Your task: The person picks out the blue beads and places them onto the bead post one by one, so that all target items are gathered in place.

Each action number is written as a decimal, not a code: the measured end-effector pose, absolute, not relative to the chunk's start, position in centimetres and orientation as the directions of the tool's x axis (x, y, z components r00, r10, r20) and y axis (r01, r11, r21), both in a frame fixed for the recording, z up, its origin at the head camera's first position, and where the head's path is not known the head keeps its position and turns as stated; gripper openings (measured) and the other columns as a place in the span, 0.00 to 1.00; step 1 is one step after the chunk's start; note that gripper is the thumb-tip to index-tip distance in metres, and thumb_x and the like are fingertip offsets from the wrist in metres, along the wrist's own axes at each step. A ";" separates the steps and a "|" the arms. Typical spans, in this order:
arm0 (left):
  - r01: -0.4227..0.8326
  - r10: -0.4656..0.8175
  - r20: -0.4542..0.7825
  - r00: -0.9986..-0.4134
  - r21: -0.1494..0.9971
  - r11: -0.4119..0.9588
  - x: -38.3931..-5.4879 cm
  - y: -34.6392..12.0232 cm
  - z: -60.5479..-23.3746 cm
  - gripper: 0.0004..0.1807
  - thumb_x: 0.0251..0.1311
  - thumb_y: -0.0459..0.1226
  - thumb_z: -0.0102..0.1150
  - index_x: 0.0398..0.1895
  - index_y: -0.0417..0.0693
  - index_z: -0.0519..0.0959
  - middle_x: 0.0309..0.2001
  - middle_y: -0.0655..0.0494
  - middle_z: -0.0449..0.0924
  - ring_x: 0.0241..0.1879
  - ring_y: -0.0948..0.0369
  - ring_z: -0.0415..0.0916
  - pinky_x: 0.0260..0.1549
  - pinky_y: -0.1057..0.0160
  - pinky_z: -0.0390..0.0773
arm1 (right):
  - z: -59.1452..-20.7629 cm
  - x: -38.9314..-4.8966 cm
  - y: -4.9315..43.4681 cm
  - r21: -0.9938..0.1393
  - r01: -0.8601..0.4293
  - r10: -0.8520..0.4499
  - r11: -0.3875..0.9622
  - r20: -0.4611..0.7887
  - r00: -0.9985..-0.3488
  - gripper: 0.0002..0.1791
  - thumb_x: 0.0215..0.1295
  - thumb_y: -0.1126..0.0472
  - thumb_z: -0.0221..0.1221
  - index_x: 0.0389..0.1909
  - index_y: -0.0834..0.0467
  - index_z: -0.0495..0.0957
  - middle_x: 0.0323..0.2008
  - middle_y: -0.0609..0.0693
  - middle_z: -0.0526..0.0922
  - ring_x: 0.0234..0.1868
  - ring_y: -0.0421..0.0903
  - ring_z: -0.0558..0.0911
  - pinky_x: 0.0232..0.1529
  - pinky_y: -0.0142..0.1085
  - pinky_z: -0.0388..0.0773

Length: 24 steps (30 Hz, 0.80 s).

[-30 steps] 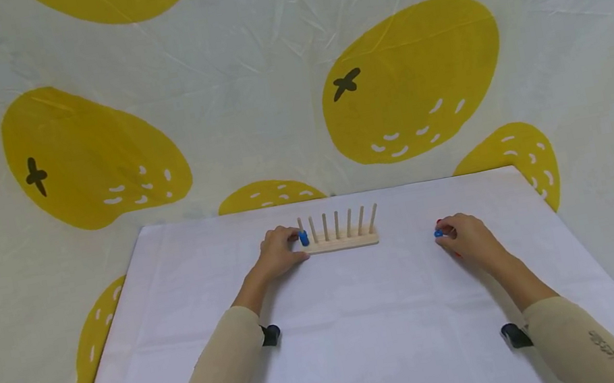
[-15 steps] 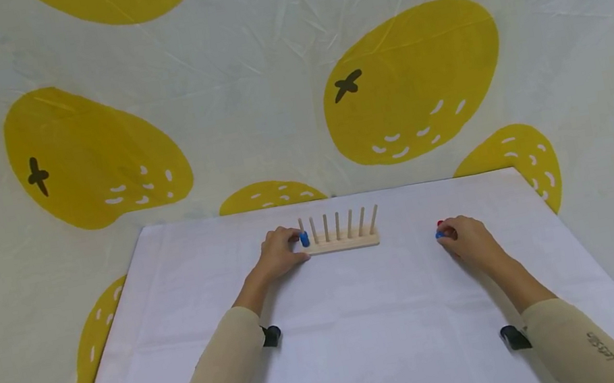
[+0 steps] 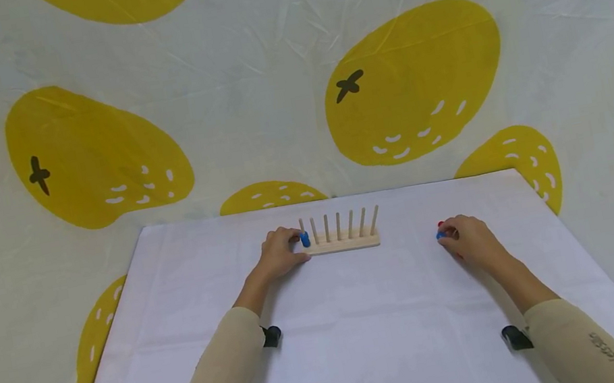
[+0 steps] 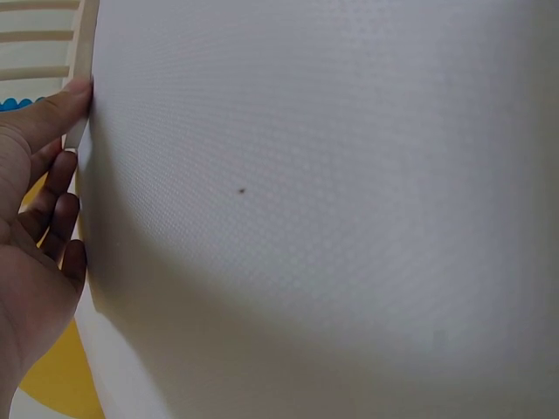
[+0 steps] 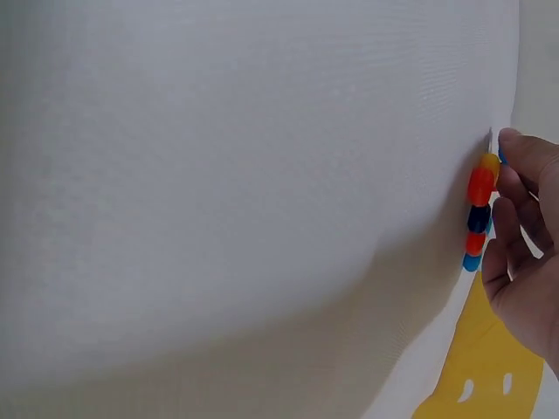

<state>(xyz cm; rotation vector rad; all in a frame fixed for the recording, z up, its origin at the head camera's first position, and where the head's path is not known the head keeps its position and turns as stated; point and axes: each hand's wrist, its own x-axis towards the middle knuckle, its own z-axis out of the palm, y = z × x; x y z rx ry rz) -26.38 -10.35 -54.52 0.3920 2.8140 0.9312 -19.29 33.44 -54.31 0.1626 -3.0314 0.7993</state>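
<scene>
A wooden peg board [image 3: 347, 245] with a row of upright pegs stands near the back of the table in the head view. Its leftmost peg carries blue beads [image 3: 305, 240]. My left hand [image 3: 279, 252] holds the board's left end, thumb at the front edge, as the left wrist view also shows. Farther right, my right hand [image 3: 470, 241] pinches a blue bead [image 3: 440, 235] between thumb and fingertips. Under that hand lie several colored beads [image 5: 479, 186], red, yellow and blue, in the right wrist view. The hand hides most of them in the head view.
A white cloth [image 3: 371, 344] covers the table. Behind it hangs a pale curtain [image 3: 258, 90] printed with large yellow fruit. Dark wrist cameras [image 3: 516, 337] stick out from both sleeves.
The right hand has shifted very slightly over the beads, with the blue bead at its fingertips. The left hand and the peg board have stayed in place.
</scene>
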 end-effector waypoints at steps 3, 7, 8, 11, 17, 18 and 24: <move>0.192 0.291 -0.067 -0.954 0.607 0.771 -26.4 -10.4 -54.5 0.32 0.56 0.44 0.77 0.64 0.46 0.80 0.57 0.50 0.80 0.61 0.50 0.70 0.67 0.47 0.65 | -53.8 -19.2 33.3 -0.509 -0.088 -0.086 0.856 0.029 -0.996 0.17 0.67 0.60 0.67 0.51 0.67 0.82 0.43 0.60 0.84 0.43 0.55 0.78 0.48 0.50 0.79; 0.193 0.291 -0.065 -0.955 0.608 0.770 -26.4 -10.4 -54.5 0.32 0.56 0.44 0.78 0.64 0.46 0.80 0.56 0.50 0.80 0.60 0.50 0.70 0.67 0.46 0.65 | -53.1 -19.1 33.2 -0.529 -0.090 -0.080 0.844 0.042 -0.996 0.16 0.68 0.60 0.67 0.52 0.65 0.82 0.44 0.60 0.85 0.44 0.55 0.78 0.46 0.47 0.80; 0.196 0.292 -0.063 -0.954 0.607 0.770 -26.4 -10.4 -54.5 0.32 0.55 0.44 0.78 0.64 0.46 0.80 0.56 0.50 0.80 0.60 0.50 0.70 0.67 0.46 0.65 | -52.9 -19.1 33.1 -0.529 -0.096 -0.082 0.843 0.049 -0.995 0.16 0.68 0.60 0.67 0.51 0.65 0.82 0.44 0.59 0.85 0.44 0.55 0.79 0.45 0.46 0.80; 0.194 0.292 -0.065 -0.954 0.608 0.770 -26.4 -10.3 -54.4 0.32 0.56 0.44 0.78 0.64 0.46 0.80 0.56 0.51 0.80 0.60 0.50 0.70 0.67 0.47 0.66 | -52.4 -19.1 32.8 -0.530 -0.101 -0.083 0.842 0.058 -0.995 0.15 0.68 0.60 0.67 0.51 0.63 0.83 0.43 0.58 0.85 0.44 0.55 0.79 0.42 0.41 0.80; 0.185 0.287 -0.074 -0.955 0.606 0.774 -26.4 -10.3 -54.3 0.32 0.56 0.44 0.78 0.64 0.46 0.80 0.56 0.51 0.80 0.60 0.51 0.70 0.66 0.47 0.66 | -51.4 -19.2 31.9 -0.516 -0.137 -0.102 0.845 0.096 -0.990 0.15 0.68 0.59 0.67 0.52 0.61 0.83 0.43 0.56 0.85 0.44 0.55 0.79 0.45 0.46 0.80; 0.185 0.287 -0.075 -0.955 0.605 0.775 -26.4 -10.3 -54.3 0.32 0.56 0.44 0.78 0.64 0.46 0.80 0.56 0.51 0.80 0.60 0.51 0.70 0.66 0.47 0.66 | -51.2 -19.3 31.7 -0.514 -0.145 -0.107 0.845 0.104 -0.989 0.16 0.68 0.59 0.68 0.53 0.61 0.82 0.43 0.56 0.85 0.44 0.55 0.79 0.45 0.47 0.80; 0.188 0.291 -0.077 -0.954 0.604 0.774 -26.4 -10.4 -54.4 0.32 0.56 0.44 0.78 0.64 0.46 0.80 0.57 0.50 0.80 0.60 0.50 0.70 0.67 0.47 0.65 | -50.0 -19.7 30.5 -0.509 -0.184 -0.131 0.841 0.138 -0.982 0.15 0.68 0.59 0.68 0.52 0.59 0.82 0.43 0.54 0.85 0.43 0.52 0.79 0.43 0.40 0.79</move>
